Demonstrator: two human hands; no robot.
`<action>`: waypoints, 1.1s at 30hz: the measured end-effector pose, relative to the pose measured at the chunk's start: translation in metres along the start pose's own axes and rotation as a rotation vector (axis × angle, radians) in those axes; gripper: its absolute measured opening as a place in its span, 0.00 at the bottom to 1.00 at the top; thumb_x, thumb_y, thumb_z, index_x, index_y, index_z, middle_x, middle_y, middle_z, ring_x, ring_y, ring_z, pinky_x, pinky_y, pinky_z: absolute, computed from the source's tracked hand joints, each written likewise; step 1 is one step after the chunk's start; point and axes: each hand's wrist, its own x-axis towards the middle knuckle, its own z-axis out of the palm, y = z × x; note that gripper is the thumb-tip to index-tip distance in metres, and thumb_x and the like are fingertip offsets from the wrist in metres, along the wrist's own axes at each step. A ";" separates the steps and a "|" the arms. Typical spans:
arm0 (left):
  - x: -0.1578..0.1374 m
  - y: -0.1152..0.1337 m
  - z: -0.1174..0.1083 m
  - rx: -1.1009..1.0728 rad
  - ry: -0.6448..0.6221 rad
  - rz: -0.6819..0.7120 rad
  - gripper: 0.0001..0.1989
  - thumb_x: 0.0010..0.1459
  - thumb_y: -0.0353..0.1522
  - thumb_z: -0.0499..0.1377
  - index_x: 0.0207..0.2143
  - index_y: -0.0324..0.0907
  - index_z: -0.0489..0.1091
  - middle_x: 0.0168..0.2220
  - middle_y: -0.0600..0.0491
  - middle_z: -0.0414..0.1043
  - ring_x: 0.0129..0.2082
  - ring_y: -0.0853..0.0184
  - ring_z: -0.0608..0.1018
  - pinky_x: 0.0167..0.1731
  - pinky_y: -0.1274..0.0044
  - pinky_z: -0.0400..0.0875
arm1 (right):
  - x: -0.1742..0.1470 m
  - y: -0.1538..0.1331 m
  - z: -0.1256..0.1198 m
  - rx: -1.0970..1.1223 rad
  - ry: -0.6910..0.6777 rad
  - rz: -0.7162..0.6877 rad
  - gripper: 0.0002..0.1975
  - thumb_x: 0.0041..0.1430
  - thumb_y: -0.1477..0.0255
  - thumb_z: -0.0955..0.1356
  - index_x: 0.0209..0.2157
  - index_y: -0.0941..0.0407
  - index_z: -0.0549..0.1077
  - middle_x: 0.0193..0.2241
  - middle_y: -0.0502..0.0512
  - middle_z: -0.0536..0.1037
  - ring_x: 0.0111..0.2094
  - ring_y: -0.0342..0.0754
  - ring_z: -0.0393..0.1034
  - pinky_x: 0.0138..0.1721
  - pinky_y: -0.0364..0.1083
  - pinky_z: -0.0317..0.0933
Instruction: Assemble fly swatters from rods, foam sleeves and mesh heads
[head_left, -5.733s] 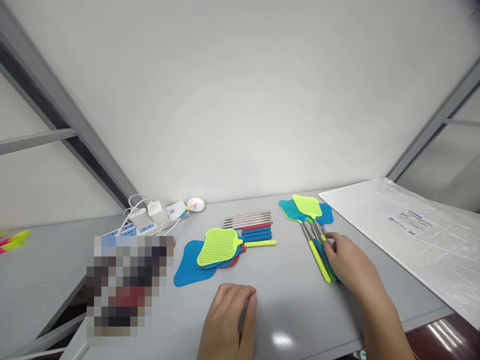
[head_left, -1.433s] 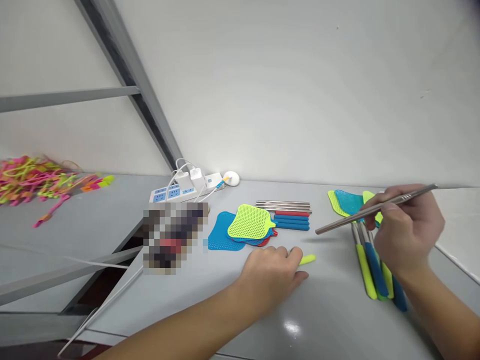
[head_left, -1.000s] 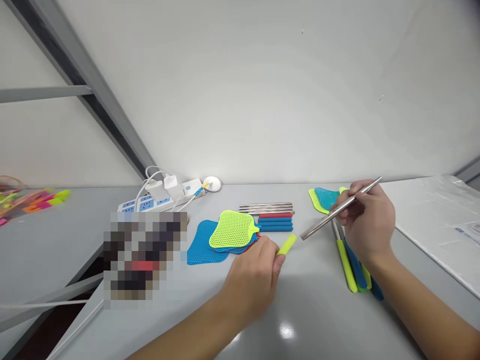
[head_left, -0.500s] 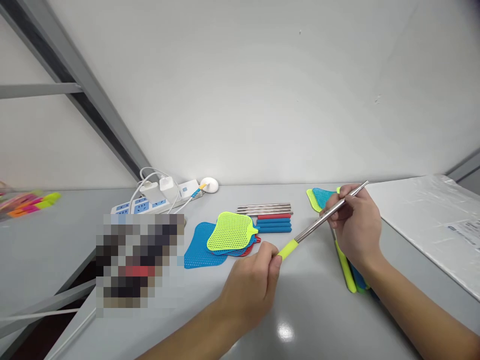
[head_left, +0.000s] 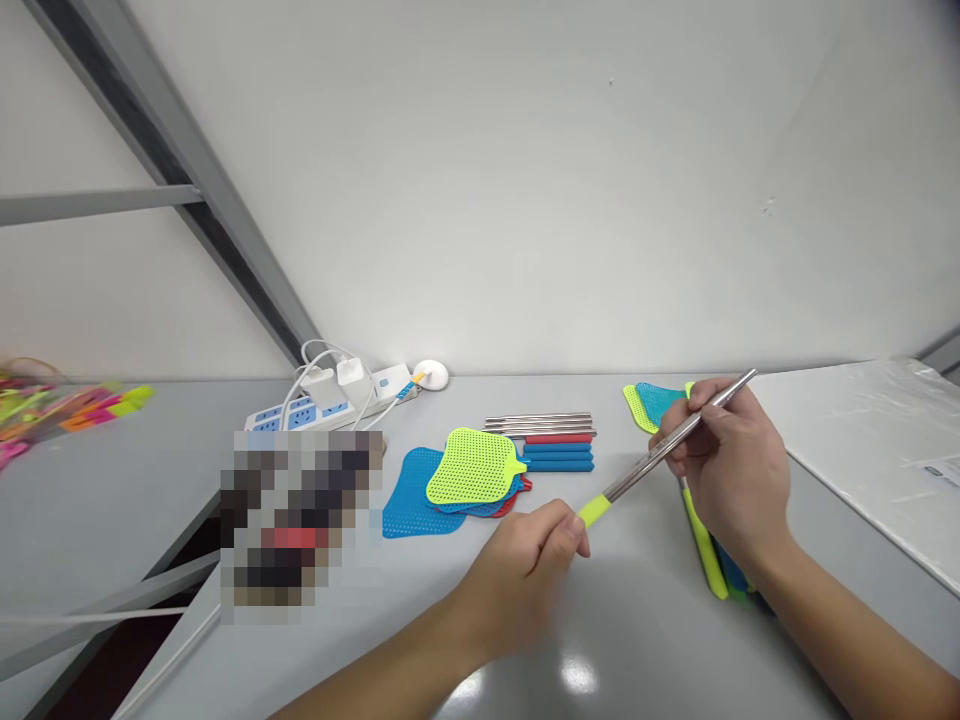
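Observation:
My left hand (head_left: 525, 575) is closed round the yellow-green grip of a fly swatter handle (head_left: 652, 462). Its thin metal rod slants up to the right, where the fingers of my right hand (head_left: 739, 470) pinch it near the far end. No swatter head is on that rod tip. Left of the handle lies a pile of perforated swatter heads: a yellow-green head (head_left: 472, 467) on top, a blue head (head_left: 416, 505) and a red one mostly covered. Behind them are several metal rods (head_left: 540, 422) with blue grips (head_left: 559, 458) and a red grip (head_left: 559, 438).
Partly hidden behind my right hand lie fly swatters, with a teal head (head_left: 661, 402) and a yellow-green grip (head_left: 705, 545) showing. A white wrapped package (head_left: 862, 430) lies at right. At left are a power strip (head_left: 300, 413), a pixelated patch and a metal frame (head_left: 225, 240).
The view has shifted slightly, so the scene sits a little farther right. My left hand has turned a bit and covers slightly more of the grip. Both hands keep their hold.

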 end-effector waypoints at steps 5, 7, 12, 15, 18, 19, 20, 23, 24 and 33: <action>0.000 -0.002 0.002 -0.146 0.050 0.004 0.23 0.68 0.46 0.43 0.31 0.42 0.68 0.20 0.60 0.52 0.21 0.71 0.56 0.22 0.77 0.51 | -0.014 0.002 0.007 -0.032 -0.234 0.038 0.02 0.62 0.70 0.65 0.34 0.51 0.66 0.22 0.46 0.72 0.19 0.43 0.66 0.20 0.42 0.61; -0.001 -0.002 0.002 -0.179 0.113 0.006 0.23 0.68 0.47 0.44 0.30 0.41 0.68 0.20 0.60 0.52 0.20 0.71 0.56 0.22 0.77 0.51 | -0.016 0.000 0.004 -0.061 -0.369 0.072 0.05 0.62 0.68 0.67 0.33 0.52 0.67 0.23 0.47 0.73 0.20 0.43 0.67 0.21 0.43 0.63; 0.000 0.005 -0.007 -0.337 0.473 0.017 0.23 0.66 0.47 0.48 0.26 0.41 0.66 0.19 0.59 0.55 0.20 0.71 0.60 0.21 0.79 0.55 | -0.004 -0.014 -0.020 -0.235 -0.639 0.209 0.09 0.57 0.66 0.72 0.29 0.54 0.71 0.23 0.50 0.75 0.22 0.45 0.69 0.23 0.45 0.66; 0.003 0.008 -0.016 -0.418 0.641 0.092 0.24 0.67 0.48 0.46 0.28 0.41 0.67 0.16 0.59 0.58 0.17 0.72 0.62 0.19 0.80 0.59 | 0.000 -0.019 -0.025 -0.384 -0.745 0.260 0.09 0.53 0.65 0.74 0.30 0.55 0.75 0.24 0.51 0.76 0.21 0.44 0.69 0.23 0.45 0.67; 0.005 0.009 -0.020 -0.522 0.661 0.155 0.26 0.65 0.51 0.45 0.30 0.41 0.68 0.18 0.56 0.65 0.17 0.70 0.67 0.17 0.80 0.63 | -0.004 -0.016 -0.017 -0.476 -0.782 0.218 0.09 0.54 0.63 0.73 0.30 0.54 0.77 0.24 0.51 0.77 0.21 0.43 0.68 0.22 0.44 0.66; 0.006 0.008 -0.020 -0.554 0.659 0.171 0.26 0.65 0.52 0.45 0.31 0.40 0.68 0.20 0.55 0.67 0.19 0.69 0.70 0.17 0.79 0.66 | -0.006 -0.013 -0.013 -0.490 -0.786 0.187 0.09 0.55 0.63 0.72 0.30 0.54 0.77 0.24 0.51 0.77 0.21 0.43 0.68 0.22 0.43 0.66; 0.006 0.008 -0.021 -0.579 0.658 0.184 0.27 0.65 0.52 0.46 0.31 0.40 0.68 0.21 0.54 0.68 0.21 0.68 0.71 0.17 0.79 0.67 | -0.008 -0.011 -0.009 -0.498 -0.789 0.153 0.09 0.56 0.63 0.72 0.30 0.53 0.78 0.23 0.51 0.77 0.21 0.44 0.68 0.21 0.43 0.65; 0.006 0.009 -0.021 -0.601 0.658 0.200 0.27 0.65 0.52 0.46 0.31 0.40 0.69 0.22 0.53 0.69 0.21 0.68 0.72 0.16 0.79 0.69 | -0.015 -0.004 -0.001 -0.511 -0.791 0.080 0.07 0.59 0.63 0.70 0.33 0.51 0.78 0.23 0.50 0.77 0.21 0.44 0.69 0.21 0.43 0.64; 0.006 0.010 -0.020 -0.594 0.656 0.203 0.26 0.66 0.51 0.46 0.31 0.39 0.69 0.21 0.54 0.68 0.20 0.68 0.71 0.16 0.79 0.69 | -0.016 -0.002 0.000 -0.515 -0.790 0.070 0.07 0.59 0.63 0.70 0.33 0.50 0.78 0.24 0.50 0.77 0.21 0.44 0.69 0.21 0.43 0.64; 0.002 0.012 -0.013 -0.511 0.626 0.179 0.26 0.68 0.48 0.42 0.31 0.40 0.69 0.21 0.55 0.66 0.17 0.70 0.70 0.14 0.79 0.65 | -0.027 0.002 0.005 -0.612 -0.799 -0.016 0.07 0.61 0.65 0.68 0.32 0.52 0.75 0.29 0.52 0.79 0.24 0.45 0.72 0.17 0.41 0.62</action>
